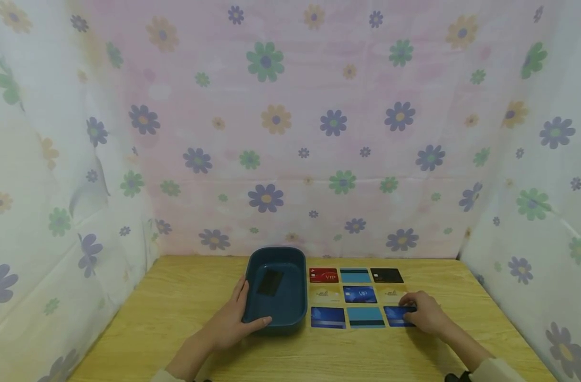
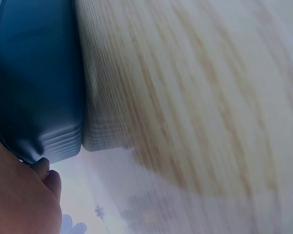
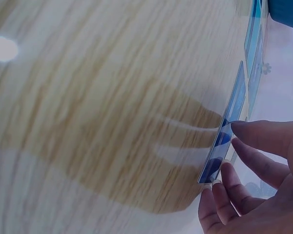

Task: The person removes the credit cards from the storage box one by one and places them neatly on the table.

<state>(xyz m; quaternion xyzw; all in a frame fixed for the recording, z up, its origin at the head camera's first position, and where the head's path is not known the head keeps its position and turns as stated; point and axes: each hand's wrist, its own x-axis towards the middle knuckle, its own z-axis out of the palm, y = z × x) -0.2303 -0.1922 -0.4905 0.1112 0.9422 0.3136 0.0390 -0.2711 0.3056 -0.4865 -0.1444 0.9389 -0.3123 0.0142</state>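
Observation:
A dark teal rectangular box point(image 1: 277, 319) stands on the table with a small dark card point(image 1: 271, 283) inside. My left hand point(image 1: 229, 321) holds its left side, thumb at the near rim and fingers along the left wall. In the left wrist view, bent fingers show at the box's end. My right hand point(image 1: 426, 312) touches a blue card point(image 1: 396, 316) at the near right corner of a card grid. In the right wrist view, that blue card point(image 3: 238, 92) lies flat, with the thumb point(image 3: 254, 130) and the other fingertips right at its edge.
Next to the touched card lie a light-blue striped card point(image 1: 365, 313) and a blue card point(image 1: 328, 317). Behind are a blue VIP card point(image 1: 360, 294), pale gold cards point(image 1: 324, 294), a red VIP card point(image 1: 323, 275) and a black card point(image 1: 387, 275). Flowered cloth point(image 1: 300, 132) surrounds the wooden table point(image 1: 161, 297).

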